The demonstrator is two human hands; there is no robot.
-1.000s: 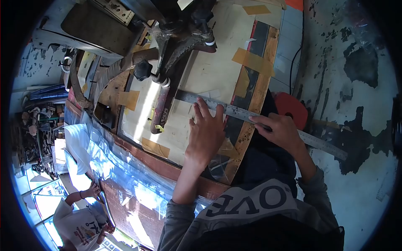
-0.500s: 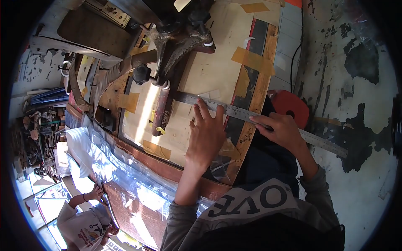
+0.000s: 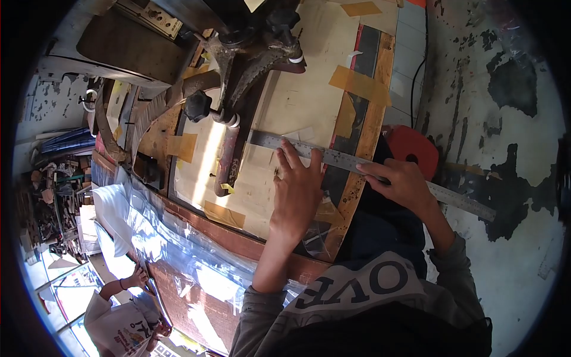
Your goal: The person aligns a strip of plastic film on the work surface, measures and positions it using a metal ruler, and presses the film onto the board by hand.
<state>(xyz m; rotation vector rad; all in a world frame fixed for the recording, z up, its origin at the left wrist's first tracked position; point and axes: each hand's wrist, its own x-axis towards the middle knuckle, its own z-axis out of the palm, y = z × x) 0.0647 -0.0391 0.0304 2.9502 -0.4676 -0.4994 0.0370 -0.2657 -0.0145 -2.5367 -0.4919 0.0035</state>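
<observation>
A long steel ruler [image 3: 351, 162] lies across a pale board [image 3: 300, 107] and the wooden strip [image 3: 364, 143] along its near edge. One end reaches the dark metal arm of the machine, while the other sticks out past the board over the floor. My left hand [image 3: 297, 193] rests with fingers spread, fingertips touching the ruler and the palm over the board. Near the board's edge my right hand [image 3: 397, 183] grips the ruler between thumb and fingers. A small clear piece [image 3: 299, 135] lies beside the ruler.
A cast metal clamp arm [image 3: 238, 77] with black knobs stands over the board. Brown tape [image 3: 360, 85] crosses the edge strip. A red stool [image 3: 414, 149] is beside my legs. At lower left, another person [image 3: 122, 324] works by a plastic-covered table [image 3: 196, 291].
My left hand has shifted very slightly to the right along the ruler. The ruler and my right hand stay almost in place; the view has moved a little.
</observation>
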